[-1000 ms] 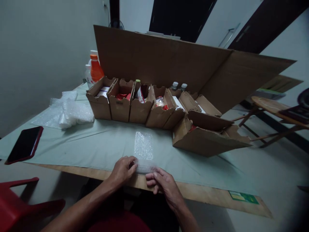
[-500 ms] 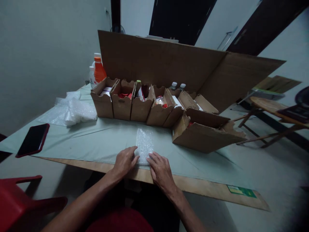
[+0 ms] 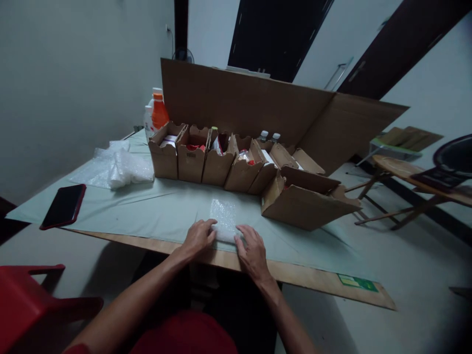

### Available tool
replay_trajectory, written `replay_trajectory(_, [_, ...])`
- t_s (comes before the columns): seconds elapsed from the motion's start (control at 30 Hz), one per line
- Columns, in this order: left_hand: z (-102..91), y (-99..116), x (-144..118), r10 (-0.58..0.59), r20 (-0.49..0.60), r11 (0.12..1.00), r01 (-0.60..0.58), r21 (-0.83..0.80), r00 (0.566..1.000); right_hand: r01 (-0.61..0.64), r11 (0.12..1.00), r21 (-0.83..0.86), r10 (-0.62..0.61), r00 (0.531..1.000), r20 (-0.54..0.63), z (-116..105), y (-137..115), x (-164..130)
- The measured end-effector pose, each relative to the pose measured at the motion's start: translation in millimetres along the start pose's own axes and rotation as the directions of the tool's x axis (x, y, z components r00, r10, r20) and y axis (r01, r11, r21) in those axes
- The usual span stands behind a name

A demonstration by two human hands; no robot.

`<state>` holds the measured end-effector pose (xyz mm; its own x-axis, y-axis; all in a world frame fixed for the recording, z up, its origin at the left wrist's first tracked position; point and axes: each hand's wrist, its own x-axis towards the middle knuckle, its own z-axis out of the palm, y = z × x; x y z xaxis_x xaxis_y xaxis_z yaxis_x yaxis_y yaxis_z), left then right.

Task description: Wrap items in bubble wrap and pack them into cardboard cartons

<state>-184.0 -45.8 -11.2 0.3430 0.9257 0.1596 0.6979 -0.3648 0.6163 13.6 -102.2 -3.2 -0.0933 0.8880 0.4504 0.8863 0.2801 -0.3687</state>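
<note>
A small sheet of bubble wrap (image 3: 223, 216) lies on the pale green table cover (image 3: 147, 209), its near end rolled up into a thick wad. My left hand (image 3: 198, 236) presses on the left end of that roll. My right hand (image 3: 252, 249) rests on its right end, fingers curled over it. Whatever sits inside the roll is hidden by the wrap and my fingers.
A row of small open cardboard boxes (image 3: 217, 158) with red and white items stands behind, a larger box (image 3: 306, 201) lies to the right, and a tall cardboard sheet (image 3: 258, 105) stands at the back. Loose bubble wrap (image 3: 118, 167), a phone (image 3: 64, 205), an orange bottle (image 3: 160, 112), a red chair (image 3: 25, 300).
Both hands have moved forward along the table, rolling the near end of the bubble wrap away from me, so the flat part is shorter. The camera view shifted slightly.
</note>
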Motion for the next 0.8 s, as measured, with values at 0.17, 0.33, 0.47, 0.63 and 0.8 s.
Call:
replay_trajectory(0.17, [0.2, 2, 3, -0.011, -0.040, 1.000, 0.011, -0.005, 0.999, 0.077, 0.997, -0.007, -0.076, 0.996, 0.041, 4, -4, -2])
replay_trajectory(0.33, [-2.7, 3, -7, 0.062, -0.078, 0.998, -0.062, 0.003, 0.995, 0.094, 0.995, 0.023, -0.095, 0.991, 0.091, 14, -1, 11])
replay_trajectory(0.47, [-7.5, 0, -13, 0.119, -0.026, 0.993, -0.119, -0.003, 0.993, 0.054, 0.997, 0.055, -0.059, 0.993, 0.100, 14, 3, 18])
replay_trajectory(0.63, [-7.9, -3, 1, 0.050, -0.010, 0.998, -0.050, -0.037, 0.999, -0.009, 0.999, 0.041, 0.006, 0.997, 0.074, 10, 3, 16])
replay_trajectory(0.8, [-3.9, -3, 20, -0.050, -0.066, 0.991, 0.041, -0.128, 0.997, 0.015, 1.000, -0.017, -0.014, 0.998, 0.060, 11, -6, 13])
